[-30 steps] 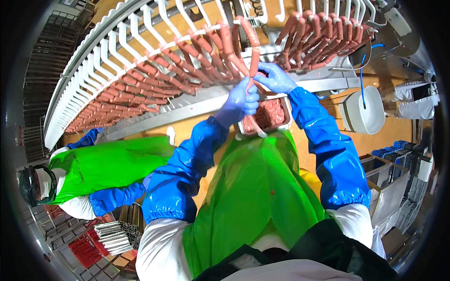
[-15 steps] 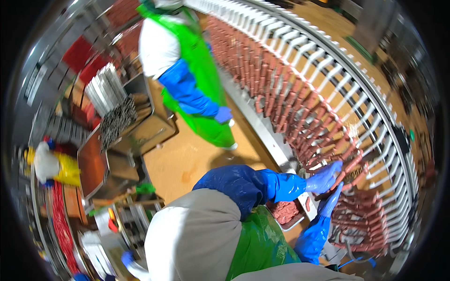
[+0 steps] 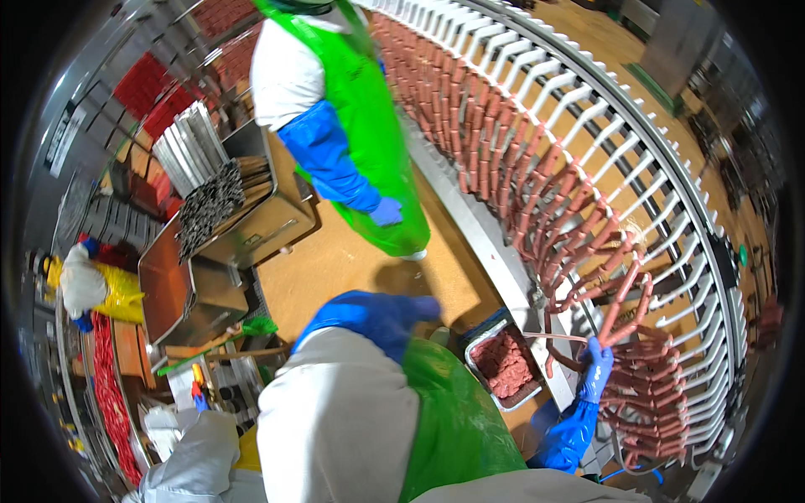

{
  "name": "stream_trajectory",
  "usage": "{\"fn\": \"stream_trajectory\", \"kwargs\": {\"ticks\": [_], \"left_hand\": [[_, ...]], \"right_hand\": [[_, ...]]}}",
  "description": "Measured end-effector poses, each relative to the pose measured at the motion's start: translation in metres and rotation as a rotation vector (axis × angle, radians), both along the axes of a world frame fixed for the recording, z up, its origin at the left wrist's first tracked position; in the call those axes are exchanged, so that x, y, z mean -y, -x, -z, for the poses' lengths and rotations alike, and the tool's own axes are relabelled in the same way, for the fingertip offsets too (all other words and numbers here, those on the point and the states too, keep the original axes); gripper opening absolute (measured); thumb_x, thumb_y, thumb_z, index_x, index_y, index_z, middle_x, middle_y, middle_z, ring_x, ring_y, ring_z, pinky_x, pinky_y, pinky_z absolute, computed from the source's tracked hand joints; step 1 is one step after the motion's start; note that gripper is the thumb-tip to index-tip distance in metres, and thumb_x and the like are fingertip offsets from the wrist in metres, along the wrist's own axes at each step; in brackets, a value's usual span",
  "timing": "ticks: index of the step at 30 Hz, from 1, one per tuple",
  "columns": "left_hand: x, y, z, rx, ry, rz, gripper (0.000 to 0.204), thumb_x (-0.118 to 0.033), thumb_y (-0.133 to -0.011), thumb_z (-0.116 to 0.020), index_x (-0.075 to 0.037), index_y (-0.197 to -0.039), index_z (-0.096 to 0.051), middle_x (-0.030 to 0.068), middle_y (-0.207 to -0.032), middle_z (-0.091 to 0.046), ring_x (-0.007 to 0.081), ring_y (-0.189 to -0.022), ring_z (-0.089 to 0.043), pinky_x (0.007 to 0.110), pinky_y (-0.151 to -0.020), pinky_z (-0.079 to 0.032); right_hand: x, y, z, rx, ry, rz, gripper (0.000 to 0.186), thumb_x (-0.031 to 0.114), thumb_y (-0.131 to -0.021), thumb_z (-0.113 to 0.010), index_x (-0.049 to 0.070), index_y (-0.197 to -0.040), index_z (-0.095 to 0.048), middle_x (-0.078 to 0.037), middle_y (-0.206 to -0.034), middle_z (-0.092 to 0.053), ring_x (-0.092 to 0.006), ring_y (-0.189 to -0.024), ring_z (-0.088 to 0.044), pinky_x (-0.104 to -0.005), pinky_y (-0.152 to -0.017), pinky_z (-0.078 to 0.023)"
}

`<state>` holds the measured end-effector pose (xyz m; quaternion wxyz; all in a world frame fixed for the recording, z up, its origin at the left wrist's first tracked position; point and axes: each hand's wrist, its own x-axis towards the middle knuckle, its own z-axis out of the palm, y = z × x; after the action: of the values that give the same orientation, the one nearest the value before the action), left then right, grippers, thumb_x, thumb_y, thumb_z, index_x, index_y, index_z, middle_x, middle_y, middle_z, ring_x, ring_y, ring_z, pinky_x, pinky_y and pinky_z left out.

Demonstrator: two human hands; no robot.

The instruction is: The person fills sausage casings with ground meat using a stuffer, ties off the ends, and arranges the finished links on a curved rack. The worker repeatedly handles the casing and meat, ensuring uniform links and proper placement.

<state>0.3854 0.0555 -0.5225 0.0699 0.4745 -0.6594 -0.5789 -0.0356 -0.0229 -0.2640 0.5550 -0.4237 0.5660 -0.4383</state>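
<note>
My right hand [image 3: 596,369], in a purple glove, is closed around a string of sausage links [image 3: 622,308] beside the rack of white hooks [image 3: 658,243]. A thin, pale strip of casing [image 3: 553,337] stretches leftward from near its fingers. Other linked sausages [image 3: 503,159] hang in long rows from the hooks. Below and left of the right hand, a tray [image 3: 537,401] holds raw ground meat [image 3: 503,362]. My left hand [image 3: 426,308] is away from the sausages, over the floor near my green apron; motion smears its fingers.
A co-worker in a green apron [image 3: 369,126] stands ahead along the metal ledge [image 3: 453,180]. Metal bins [image 3: 260,230] with sticks and chain-like pieces stand left. Another person in a yellow apron [image 3: 117,293] is farther left; a grey-sleeved arm [image 3: 197,453] shows at lower left.
My left hand has come off the sausages and swung left toward my body, uncovering the meat tray. The right hand stays at the links, and the casing strip now shows. A grey-sleeved person has come closer.
</note>
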Motion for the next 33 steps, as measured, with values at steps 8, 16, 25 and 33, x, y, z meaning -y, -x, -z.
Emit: {"fn": "stream_trajectory", "kwargs": {"ticks": [8,16,25,33], "left_hand": [[0.125,0.168,-0.233,-0.122,0.792,0.343,0.038,-0.04,-0.093,-0.057,-0.003,-0.103,-0.06,0.0135,-0.087,-0.056,0.0246,-0.086,-0.056,0.039,-0.075,-0.048],[0.146,0.188,-0.323,-0.469,0.704,0.423,0.019,-0.013,-0.095,-0.046,0.001,-0.098,-0.059,0.0162,-0.094,-0.061,0.0293,-0.087,-0.061,0.036,-0.076,-0.05],[0.099,0.167,-0.215,-0.327,0.751,0.571,0.014,-0.01,-0.092,-0.051,0.0,-0.101,-0.055,0.0137,-0.095,-0.057,0.0298,-0.089,-0.057,0.037,-0.084,-0.046],[0.11,0.164,-0.299,-0.118,0.715,0.09,0.021,-0.022,-0.092,-0.06,-0.001,-0.095,-0.059,0.0155,-0.082,-0.06,0.0298,-0.078,-0.06,0.039,-0.07,-0.046]], "right_hand": [[-0.014,-0.057,-0.001,0.269,0.023,-0.022,0.037,0.019,-0.09,-0.064,-0.003,-0.118,-0.055,-0.005,-0.099,-0.064,-0.0135,-0.09,-0.058,-0.0282,-0.081,-0.047],[0.005,-0.074,-0.001,0.482,0.058,0.298,0.042,0.042,-0.099,-0.042,0.004,-0.093,-0.058,-0.002,-0.073,-0.057,-0.0135,-0.058,-0.051,-0.029,-0.049,-0.041],[0.009,-0.087,-0.039,0.428,0.371,0.634,0.018,0.016,-0.091,-0.063,0.002,-0.102,-0.066,-0.005,-0.086,-0.065,-0.0111,-0.074,-0.063,-0.0257,-0.06,-0.055],[0.002,-0.091,-0.022,-0.127,0.623,0.052,0.021,0.023,-0.08,-0.07,0.002,-0.087,-0.068,-0.008,-0.091,-0.057,-0.0202,-0.088,-0.058,-0.0323,-0.081,-0.046]]}}
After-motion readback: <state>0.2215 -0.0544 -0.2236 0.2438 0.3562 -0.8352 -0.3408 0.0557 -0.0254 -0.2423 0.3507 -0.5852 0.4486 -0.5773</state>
